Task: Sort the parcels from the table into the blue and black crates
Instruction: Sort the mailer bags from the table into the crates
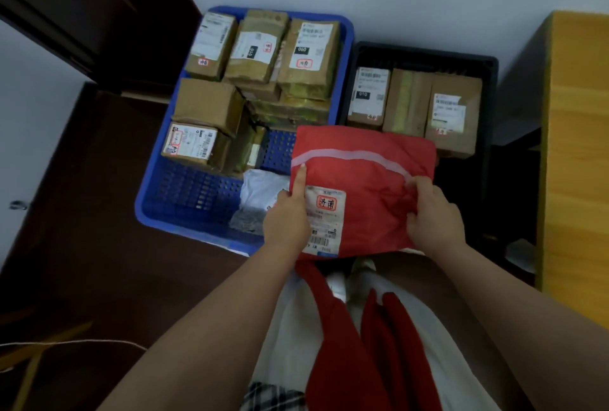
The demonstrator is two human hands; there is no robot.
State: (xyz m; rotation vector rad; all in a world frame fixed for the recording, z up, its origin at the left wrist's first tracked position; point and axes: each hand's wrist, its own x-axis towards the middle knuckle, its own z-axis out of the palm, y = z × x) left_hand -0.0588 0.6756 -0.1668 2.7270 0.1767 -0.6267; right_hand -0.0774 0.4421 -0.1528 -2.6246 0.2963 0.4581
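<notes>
Soft, crinkled red plastic mailer bag (362, 176), probably light and floppy; left hand (287, 219) and right hand (433, 217) pinch its lower side edges.

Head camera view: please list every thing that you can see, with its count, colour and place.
Red plastic mailer bag: one, red with a white label, held over the gap between the crates.
Blue plastic crate: one, blue, on the floor at left.
Black plastic crate: one, black, right of the blue one.
Brown cardboard boxes: several in the blue crate, three in the black crate.
White soft parcel: one, white, blue crate's near corner.
Wooden table: one, yellow-brown, far right.
Left hand: grips the bag's left edge.
Right hand: fingers pinch the bag's right side.
</notes>
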